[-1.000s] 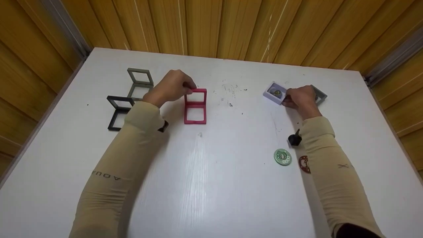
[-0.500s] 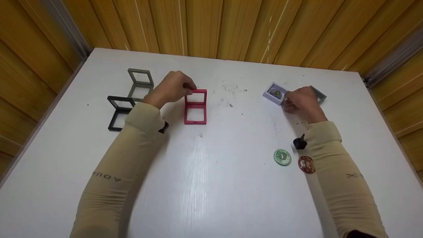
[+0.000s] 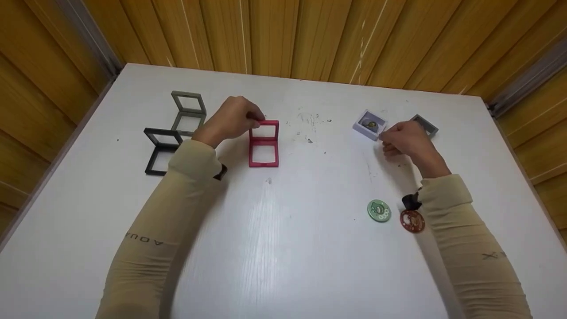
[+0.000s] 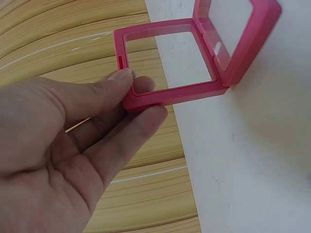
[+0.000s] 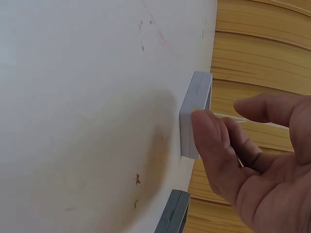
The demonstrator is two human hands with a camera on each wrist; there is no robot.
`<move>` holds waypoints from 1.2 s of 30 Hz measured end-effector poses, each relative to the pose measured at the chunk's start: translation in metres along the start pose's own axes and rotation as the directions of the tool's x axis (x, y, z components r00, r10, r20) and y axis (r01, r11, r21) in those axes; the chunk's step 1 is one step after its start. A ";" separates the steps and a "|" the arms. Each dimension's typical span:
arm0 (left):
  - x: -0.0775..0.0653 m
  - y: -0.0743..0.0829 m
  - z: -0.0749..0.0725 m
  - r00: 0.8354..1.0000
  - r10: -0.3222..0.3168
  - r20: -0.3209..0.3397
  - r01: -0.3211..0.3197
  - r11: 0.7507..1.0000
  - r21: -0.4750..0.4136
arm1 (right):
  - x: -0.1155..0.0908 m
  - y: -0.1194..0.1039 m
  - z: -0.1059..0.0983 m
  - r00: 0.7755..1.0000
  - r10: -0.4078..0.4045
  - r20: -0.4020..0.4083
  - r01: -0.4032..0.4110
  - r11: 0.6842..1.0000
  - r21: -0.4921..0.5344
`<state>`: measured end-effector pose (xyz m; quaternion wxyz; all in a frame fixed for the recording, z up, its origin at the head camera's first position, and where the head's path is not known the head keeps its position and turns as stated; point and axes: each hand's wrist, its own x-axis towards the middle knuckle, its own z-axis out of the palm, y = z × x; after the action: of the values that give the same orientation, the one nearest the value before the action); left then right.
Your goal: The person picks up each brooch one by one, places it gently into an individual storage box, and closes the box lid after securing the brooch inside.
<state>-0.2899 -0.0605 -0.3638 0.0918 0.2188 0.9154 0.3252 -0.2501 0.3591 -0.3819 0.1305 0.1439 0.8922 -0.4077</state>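
Two open frames at left: black frame [image 3: 164, 146], olive frame [image 3: 190, 114]. Left hand [image 3: 234, 118] pinches pink frame [image 3: 264, 140] by its top-left corner; it sits L-shaped on tabletop [image 3: 319, 199], square, see-through panes. Step reads as steadying it; next probably needs clean release, no tipping. Lilac box [image 3: 364, 131] further right; right hand [image 3: 411, 139] just beside it, loosely curled, holding nothing, contact unclear.

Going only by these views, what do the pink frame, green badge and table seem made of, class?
Pink frame: likely moulded plastic, smooth and satin; its corners are rounded and its color looks even.
Green badge: perhaps metal or plastic with a printed face; a flat, round disc, too small to settle.
Table: probably laminate or painted board, semi-gloss; pale light streaks reflect off its white top.
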 end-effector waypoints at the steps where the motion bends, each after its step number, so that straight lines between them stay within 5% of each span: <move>1: 0.000 0.000 0.000 1.000 0.001 -0.003 -0.001 1.000 0.000 | -0.002 0.000 0.000 1.000 -0.004 0.007 0.004 1.000 -0.006; 17: -0.003 0.000 0.007 0.999 -0.026 -0.031 0.024 0.998 -0.056 | -0.034 0.002 0.010 0.991 -0.046 0.130 0.062 0.990 -0.123; 27: -0.004 0.001 0.012 0.999 -0.001 -0.036 -0.001 0.998 -0.057 | -0.050 0.008 0.016 0.955 -0.155 0.252 0.218 0.945 -0.244; 36: -0.006 0.002 0.014 0.999 0.008 -0.034 -0.009 0.999 -0.051 | -0.061 0.012 0.019 0.927 -0.154 0.343 0.268 0.910 -0.315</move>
<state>-0.2795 -0.0540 -0.3728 0.0807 0.2148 0.9072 0.3527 -0.1877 0.3430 -0.3809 0.2476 -0.0465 0.9297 -0.2686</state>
